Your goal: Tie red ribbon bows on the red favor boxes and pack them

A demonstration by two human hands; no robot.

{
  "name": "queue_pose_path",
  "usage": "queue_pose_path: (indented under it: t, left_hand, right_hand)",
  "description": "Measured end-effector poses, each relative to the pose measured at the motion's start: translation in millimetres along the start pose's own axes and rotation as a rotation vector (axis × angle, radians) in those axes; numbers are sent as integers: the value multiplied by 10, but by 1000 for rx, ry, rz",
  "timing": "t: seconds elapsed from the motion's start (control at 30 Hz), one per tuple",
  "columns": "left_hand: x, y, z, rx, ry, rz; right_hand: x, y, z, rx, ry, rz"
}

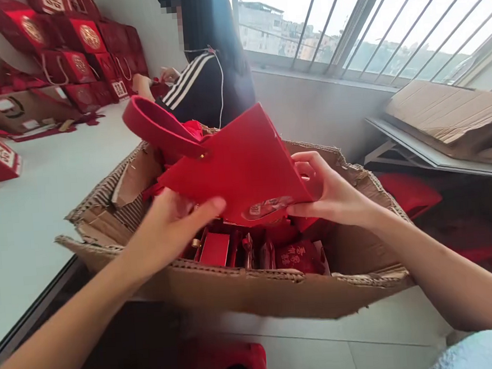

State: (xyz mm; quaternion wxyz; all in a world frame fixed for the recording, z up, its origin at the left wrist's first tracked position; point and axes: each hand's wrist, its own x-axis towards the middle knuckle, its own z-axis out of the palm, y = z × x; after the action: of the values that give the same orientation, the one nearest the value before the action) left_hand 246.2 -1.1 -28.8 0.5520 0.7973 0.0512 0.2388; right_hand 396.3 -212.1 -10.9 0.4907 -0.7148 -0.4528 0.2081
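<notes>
A red gift bag point(240, 162) with a red strap handle is tilted over an open cardboard box point(278, 289). My right hand point(328, 193) grips the bag's right edge, thumb below and fingers behind it. At the bag's lower left, my left hand point(176, 220) holds on with its thumb over the front; its other fingers are mostly hidden. Inside the cardboard box, below the bag, lie a small red box point(215, 249), a dark red pouch point(297, 257) with gold characters and other red items.
A person point(205, 80) in striped black trousers sits beyond the box. Stacked red gift boxes point(80, 67) stand at the back left on a pale table point(60, 180). Flattened cardboard point(447, 108) leans at the right, near a barred window.
</notes>
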Motion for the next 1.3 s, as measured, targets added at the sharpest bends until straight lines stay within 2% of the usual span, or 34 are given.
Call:
queue_pose_path:
  t: [0.1,0.23,0.33,0.5,0.73,0.93,1.07,1.2,1.3]
  left_hand:
    - [165,-5,-122,101,49,-55]
    - [354,-30,-206,129,-23,-73]
    - [421,-52,-221,113,-70,-150]
    - [436,-142,-241,172,-238,-342]
    - [426,-347,-231,104,-243,-345]
    - [512,-432,-201,95,-125,-468]
    - [546,-458,-172,141,-134,-569]
    - [560,-505,-160,204,-121,-555]
    - [537,-489,-205,255,-157,-510]
  right_hand:
    - [3,166,75,-40,54,59]
    - [-28,216,88,-123,129,66]
    - [-46,182,52,-129,132,93]
    - [-24,123,1,33,35,310]
    - [48,239,69,584,-154,637]
    - [53,153,242,775,-454,807]
    - [22,49,376,779,-531,838]
    - [8,49,461,727,-533,806]
    - [21,98,405,575,-441,723]
